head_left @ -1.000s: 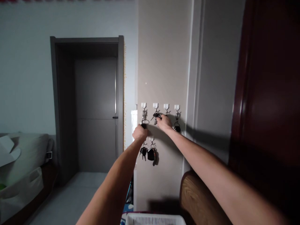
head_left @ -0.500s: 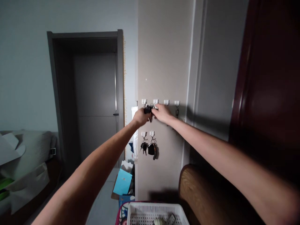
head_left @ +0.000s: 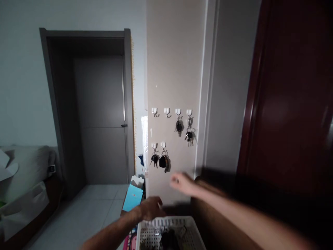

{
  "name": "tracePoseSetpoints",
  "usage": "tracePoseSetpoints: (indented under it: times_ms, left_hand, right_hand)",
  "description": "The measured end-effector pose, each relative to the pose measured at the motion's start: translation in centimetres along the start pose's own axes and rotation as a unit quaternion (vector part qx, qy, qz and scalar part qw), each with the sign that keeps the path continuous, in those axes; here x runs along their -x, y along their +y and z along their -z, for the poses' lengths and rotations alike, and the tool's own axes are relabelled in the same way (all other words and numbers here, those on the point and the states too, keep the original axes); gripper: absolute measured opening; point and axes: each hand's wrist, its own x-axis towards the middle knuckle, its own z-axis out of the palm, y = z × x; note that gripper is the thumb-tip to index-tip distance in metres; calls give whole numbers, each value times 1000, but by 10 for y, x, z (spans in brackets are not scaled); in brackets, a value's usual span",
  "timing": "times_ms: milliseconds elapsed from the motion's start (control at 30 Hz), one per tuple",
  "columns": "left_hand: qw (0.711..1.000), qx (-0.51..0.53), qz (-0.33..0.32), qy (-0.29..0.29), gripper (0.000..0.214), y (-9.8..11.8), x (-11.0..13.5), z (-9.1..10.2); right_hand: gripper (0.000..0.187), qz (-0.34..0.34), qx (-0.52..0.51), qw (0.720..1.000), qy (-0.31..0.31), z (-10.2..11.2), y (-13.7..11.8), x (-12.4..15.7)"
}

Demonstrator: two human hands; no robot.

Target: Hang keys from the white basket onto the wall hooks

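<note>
The grip of the left hand (head_left: 151, 208) is too blurred for me to read, there by the far rim of the white basket (head_left: 182, 221), where a dark bundle (head_left: 169, 239) lies. I can't tell the right hand's (head_left: 182, 184) either; it's below the four key bunches (head_left: 178, 126) hanging from white hooks (head_left: 178, 111).

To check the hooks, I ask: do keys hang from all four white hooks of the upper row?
No, key bunches hang only from the two right white hooks of that row.
</note>
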Motion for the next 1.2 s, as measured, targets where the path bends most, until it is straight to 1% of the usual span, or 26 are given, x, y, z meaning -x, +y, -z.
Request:
tracePoseSetpoints:
  times_ms: [33, 67, 100, 133, 167, 200, 233, 267, 333, 367, 433, 500, 533, 600, 667, 733, 800, 833, 900, 967, 1033, 1100, 1167, 1200]
  left_hand:
    - [999, -4, 1, 47, 33, 4, -11, 12]
    - [995, -8, 7, 101, 35, 8, -23, 24]
    - [987, -3, 15, 162, 38, 13, -34, 37]
    - [975, 8, 24, 219, 42, 17, -45, 49]
    - [961, 22, 36, 273, 45, 21, -55, 59]
    - [947, 38, 52, 315, 47, 24, -63, 66]
    - [937, 55, 67, 340, 48, 27, -70, 70]
    - [931, 69, 82, 348, 49, 29, -76, 72]
    - [933, 86, 108, 333, 47, 31, -85, 70]
    - [936, 89, 117, 321, 45, 31, -88, 68]
    - [937, 84, 130, 312, 39, 31, -92, 63]
    - [936, 80, 130, 318, 31, 30, -95, 62]
    - [935, 81, 123, 323, 28, 30, -97, 63]
    - [932, 95, 96, 335, 25, 31, -99, 68]
    - [927, 132, 50, 348, 23, 34, -99, 75]
    - [917, 184, -10, 354, 22, 38, -98, 80]
    - [903, 237, -60, 353, 23, 40, -95, 82]
    - [897, 259, -77, 350, 24, 40, -93, 82]
    - [887, 290, -99, 346, 26, 39, -90, 80]
    - [877, 302, -113, 357, 26, 37, -90, 79]
    - [864, 302, -114, 386, 26, 38, -93, 83]
    - [855, 287, -99, 421, 26, 41, -96, 91]
    - [859, 242, -79, 445, 26, 46, -97, 102]
    - [866, 210, -70, 448, 26, 48, -97, 107]
  right_hand:
    - [15, 2, 5, 994, 105, 24, -3, -23]
    - [19, -10, 16, 981, 196, 49, -6, -46]
    - [21, -33, 30, 959, 280, 71, -9, -67]
    - [24, -60, 38, 937, 342, 91, -12, -87]
    - [28, -81, 43, 920, 380, 105, -13, -103]
    - [30, -96, 51, 912, 395, 115, -14, -115]
    - [30, -108, 57, 910, 397, 121, -14, -124]
    - [28, -117, 60, 912, 388, 123, -13, -130]
    - [20, -133, 47, 918, 371, 121, -9, -134]
    - [17, -134, 23, 919, 371, 120, -8, -134]
    - [15, -119, -56, 913, 387, 122, -7, -133]
    - [17, -89, -137, 900, 405, 131, -13, -133]
    - [17, -73, -162, 896, 408, 138, -19, -133]
    - [15, -45, -180, 897, 400, 156, -33, -136]
    - [14, -11, -185, 904, 386, 173, -47, -139]
    - [16, 13, -191, 903, 385, 184, -51, -138]
    - [17, 10, -181, 901, 395, 184, -42, -132]
    - [17, -3, -173, 900, 399, 179, -33, -127]
    - [15, -45, -164, 903, 396, 161, -8, -114]
    - [14, -83, -171, 905, 381, 138, 16, -101]
    - [16, -102, -155, 914, 360, 119, 34, -92]
    - [20, -99, -129, 928, 336, 108, 42, -90]
    - [21, -85, -114, 931, 337, 107, 42, -93]
    - [20, -79, -117, 924, 354, 110, 40, -95]
